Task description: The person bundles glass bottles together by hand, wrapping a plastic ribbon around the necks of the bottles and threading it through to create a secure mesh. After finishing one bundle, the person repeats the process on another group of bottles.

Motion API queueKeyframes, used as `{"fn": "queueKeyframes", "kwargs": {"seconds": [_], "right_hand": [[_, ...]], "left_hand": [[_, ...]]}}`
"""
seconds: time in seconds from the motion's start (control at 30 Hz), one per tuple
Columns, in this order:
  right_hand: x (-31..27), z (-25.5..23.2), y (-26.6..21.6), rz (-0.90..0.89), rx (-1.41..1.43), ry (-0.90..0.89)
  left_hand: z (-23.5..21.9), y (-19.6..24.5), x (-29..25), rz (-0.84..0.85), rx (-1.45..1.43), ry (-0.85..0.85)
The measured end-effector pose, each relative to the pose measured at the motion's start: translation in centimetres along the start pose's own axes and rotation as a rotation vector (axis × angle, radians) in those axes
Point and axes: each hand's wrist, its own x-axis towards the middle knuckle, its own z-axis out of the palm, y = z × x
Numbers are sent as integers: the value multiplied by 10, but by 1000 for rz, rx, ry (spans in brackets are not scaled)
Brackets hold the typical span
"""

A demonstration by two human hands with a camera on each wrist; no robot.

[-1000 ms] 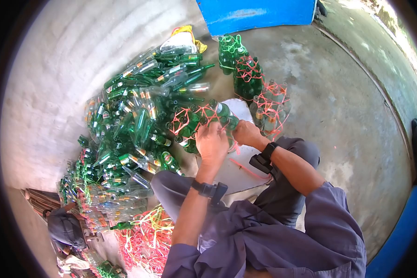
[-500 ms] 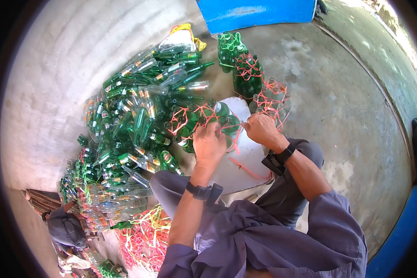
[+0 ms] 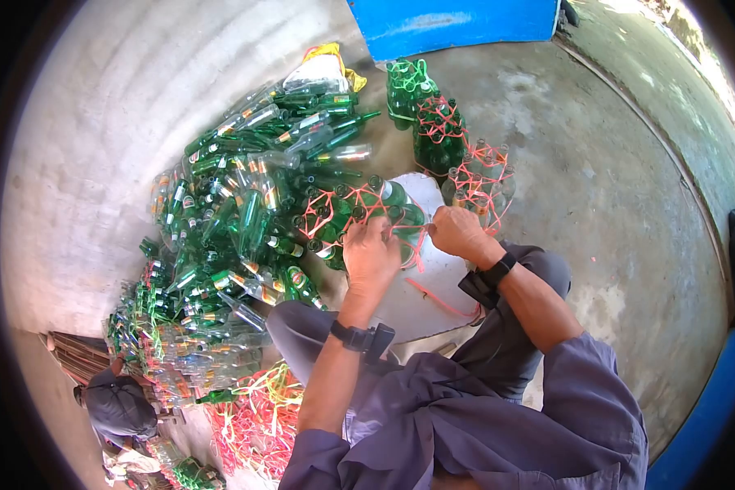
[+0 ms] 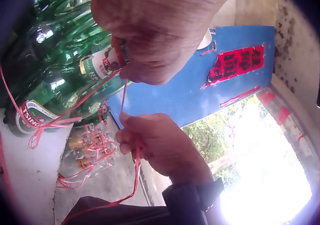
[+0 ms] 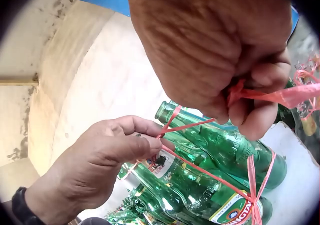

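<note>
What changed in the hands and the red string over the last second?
The right hand moved out to the right, away from the left hand, drawing the red string taut between them. Both kept pinching the string. The tied bundle of green bottles and the loose bottle pile stayed put.

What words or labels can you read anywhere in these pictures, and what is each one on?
"TSING", cut off: red band label on a green bottle in the left wrist view.
"INGTA", partly hidden: label on a green bottle tied with pink string in the right wrist view.
Red sign on the blue panel: characters too blurred to read.
Labels in the bottle pile: too small.
</note>
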Motion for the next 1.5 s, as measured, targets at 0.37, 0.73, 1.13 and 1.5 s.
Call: {"fn": "queueKeyframes", "kwargs": {"seconds": [0.37, 0.73, 1.13, 1.5], "right_hand": [[2, 4, 2, 5, 12, -50], [3, 15, 10, -107, -20, 28], [1, -52, -20, -243, 989, -349], [-4, -62, -25, -247, 1006, -388]], "left_hand": [[6, 3, 1, -84, -21, 15], [11, 8, 2, -98, 16, 79], [11, 9, 4, -78, 35, 130], [11, 7, 5, -58, 27, 156]]}}
